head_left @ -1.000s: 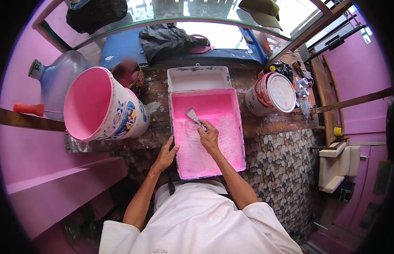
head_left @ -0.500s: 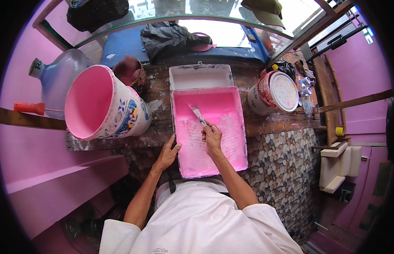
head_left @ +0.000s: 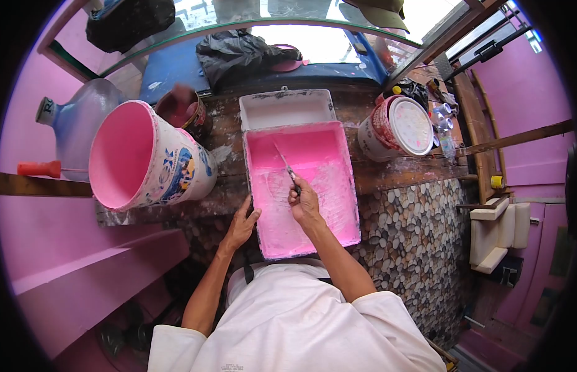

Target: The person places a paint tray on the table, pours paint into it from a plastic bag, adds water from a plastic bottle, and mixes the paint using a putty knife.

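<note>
A deep paint tray point(head_left: 310, 235), smeared with pink paint, lies in front of me with its near end close to my shirt. My right hand point(head_left: 305, 201) is closed round the handle of a paint-stained putty knife point(head_left: 284, 162), held over the tray. Its blade points to the far left of the tray and shows nearly edge-on. At the tray's left rim, my left hand point(head_left: 241, 225) grips the side, thumb over the edge and fingers along the outer wall.
A large pink-coated bucket point(head_left: 183, 167) tilts on the wooden bench at left, beside a smaller paint can point(head_left: 201, 124) and a water jug point(head_left: 84, 130). On the right stands a lidded paint bucket point(head_left: 378, 136) near plastic bottles point(head_left: 446, 133). Behind lies a black plastic bag point(head_left: 229, 59).
The putty knife has turned from showing its flat blade to nearly edge-on, and my right hand has shifted slightly. My left hand stays at the tray's rim; the view has moved a little.
</note>
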